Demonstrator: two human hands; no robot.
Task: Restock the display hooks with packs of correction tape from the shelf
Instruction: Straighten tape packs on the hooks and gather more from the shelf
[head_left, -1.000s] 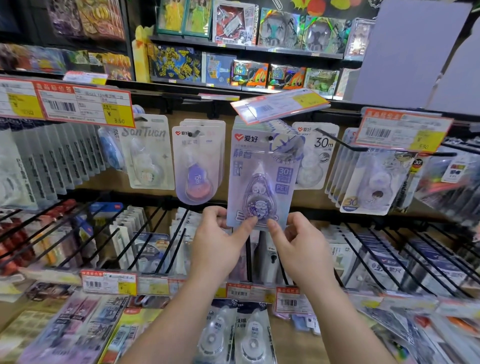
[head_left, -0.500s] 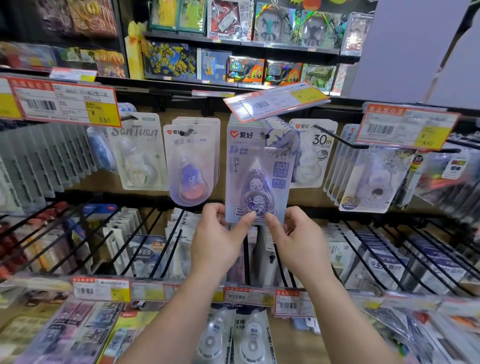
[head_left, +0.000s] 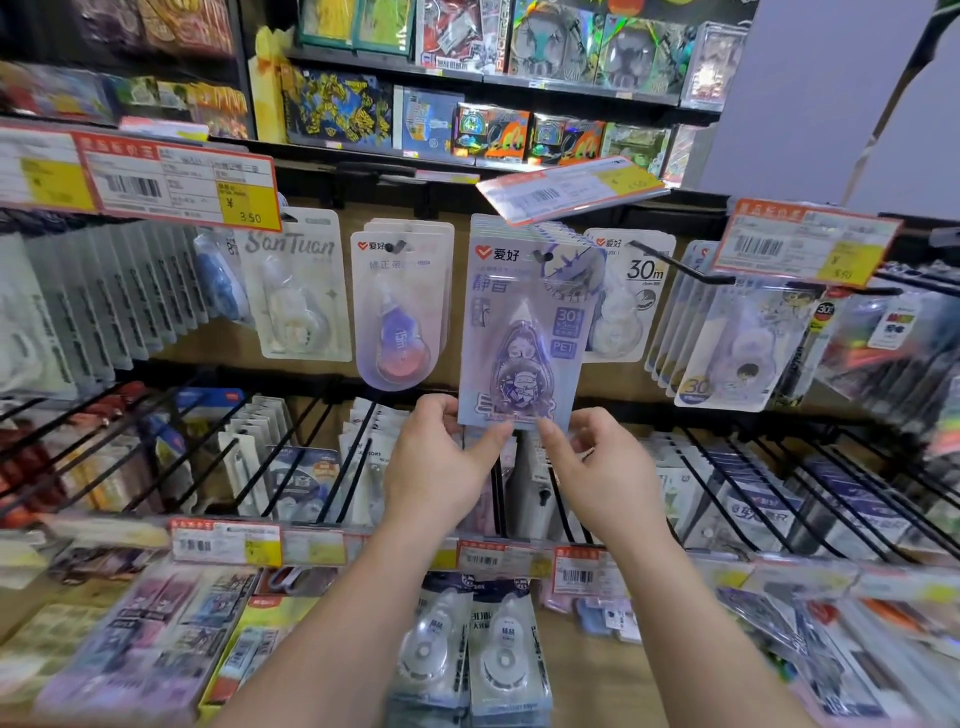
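Observation:
A pale purple pack of correction tape (head_left: 524, 332) hangs at the front of a stack on a display hook whose black tip (head_left: 545, 255) pokes through its hole. My left hand (head_left: 441, 467) pinches the pack's lower left corner, thumb on the front. The lower right corner is pinched by my right hand (head_left: 602, 473), thumb up against the bottom edge. A tilted price tag (head_left: 566, 189) sits above the hook.
Other correction tape packs hang on neighbouring hooks: a white one (head_left: 298, 291), a pink-purple one (head_left: 400, 312), a 30m one (head_left: 628, 296). An empty black hook (head_left: 680, 265) juts out to the right. Lower hooks hold more packs, and two white tapes (head_left: 467, 644) lie on the shelf below.
Both hands have kept their pinch on the pack's lower corners. The pack sits slightly further back on the hook, and the view has shifted a little.

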